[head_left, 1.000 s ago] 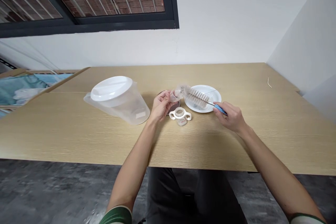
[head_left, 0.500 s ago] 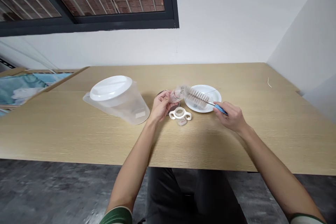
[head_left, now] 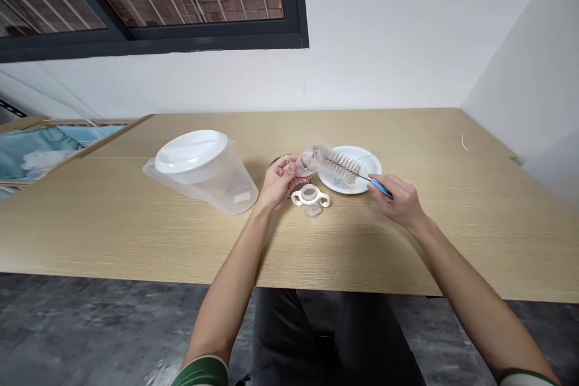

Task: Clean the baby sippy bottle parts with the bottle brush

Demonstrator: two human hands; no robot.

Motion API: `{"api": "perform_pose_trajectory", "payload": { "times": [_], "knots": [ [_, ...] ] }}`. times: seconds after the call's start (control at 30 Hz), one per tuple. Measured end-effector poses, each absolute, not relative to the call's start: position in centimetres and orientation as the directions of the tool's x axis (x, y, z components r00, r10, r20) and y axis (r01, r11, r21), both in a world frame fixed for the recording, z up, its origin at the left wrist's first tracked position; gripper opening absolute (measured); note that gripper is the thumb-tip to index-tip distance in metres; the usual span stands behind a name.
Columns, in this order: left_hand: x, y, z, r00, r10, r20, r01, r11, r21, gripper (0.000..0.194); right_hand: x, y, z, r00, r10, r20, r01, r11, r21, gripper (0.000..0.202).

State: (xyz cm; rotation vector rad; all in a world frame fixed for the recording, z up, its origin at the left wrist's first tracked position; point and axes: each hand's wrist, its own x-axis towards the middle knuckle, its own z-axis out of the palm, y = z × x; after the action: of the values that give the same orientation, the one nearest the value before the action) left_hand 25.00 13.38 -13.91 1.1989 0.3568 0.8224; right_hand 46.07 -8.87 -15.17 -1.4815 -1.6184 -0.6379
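Note:
My left hand (head_left: 279, 183) is closed on a small clear plastic cap (head_left: 306, 165), its opening turned to the right. In my right hand (head_left: 398, 198) is the blue handle of a bottle brush (head_left: 341, 166). The brush's pale bristled tip meets the mouth of the cap; how far it reaches inside I cannot tell. Just below stands a small baby bottle (head_left: 313, 207) with a white two-handled ring (head_left: 310, 195), its top uncovered. Behind the brush lies a white plate (head_left: 371, 164). A round dark-rimmed dish (head_left: 299, 187) is mostly hidden behind my left hand.
A translucent lidded pitcher (head_left: 203, 175) stands on the wooden table (head_left: 158, 247) to the left. A thin white bent strip (head_left: 464, 143) lies at far right. A box with blue cloth (head_left: 40, 151) is beyond the table's left end. The wall and window rise behind.
The cap in my left hand has turned slightly, and the brush tip has shifted a little against it. The bottle, plate and pitcher stay in place.

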Motion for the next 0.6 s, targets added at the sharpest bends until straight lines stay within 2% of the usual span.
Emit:
{"api": "perform_pose_trajectory", "payload": {
  "times": [0.2,0.33,0.43,0.6],
  "knots": [
    [25.01,13.6,-14.04,0.621,0.746,0.24,-0.383,0.022,0.923,0.054,46.52,-9.11,-15.02,0.094,0.502,0.86,0.975,0.129,-0.181,0.018],
    [24.98,14.0,-14.52,0.611,0.746,0.265,-0.353,-0.042,0.934,0.062,46.14,-9.21,-14.8,0.062,0.505,0.861,0.969,0.178,-0.174,0.019],
    [24.84,14.19,-14.72,0.623,0.745,0.238,-0.307,-0.047,0.951,0.066,46.11,-9.14,-14.84,0.031,0.529,0.848,0.97,0.188,-0.153,0.019],
    [24.64,13.67,-14.14,0.623,0.749,0.226,-0.317,-0.022,0.948,0.061,46.5,-9.08,-15.07,0.078,0.523,0.849,0.977,0.129,-0.168,0.02]
  ]
}}
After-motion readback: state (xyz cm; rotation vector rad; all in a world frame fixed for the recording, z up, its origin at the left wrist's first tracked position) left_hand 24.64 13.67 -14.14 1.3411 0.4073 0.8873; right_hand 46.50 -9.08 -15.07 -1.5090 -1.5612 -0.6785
